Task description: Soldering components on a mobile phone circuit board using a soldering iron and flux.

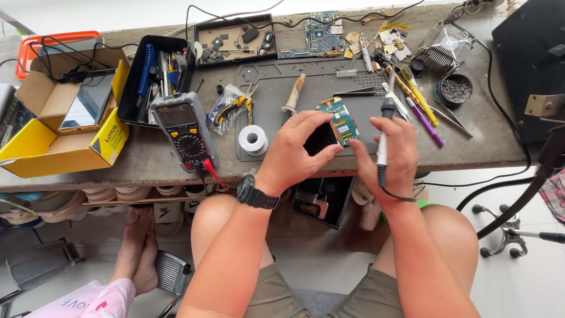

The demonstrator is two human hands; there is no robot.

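My left grip [297, 150] pinches the circuit board [340, 121] steady over the grey mat [276, 88] on the surface while my right grip [391, 156], closed around the soldering iron [385, 126], should touch lightly.

This is a small electronics repair workshop run from a worn workbench [147, 159]. A grey soldering mat [276, 126] lies at its middle, a multimeter [185, 131] and a solder spool [253, 139] near the front edge, and a tool tray [154, 79], bare circuit boards [318, 35] and brushes [418, 97] crowd the back edge. A tiled floor [529, 282] and a rolling stool base [506, 229] sit below.
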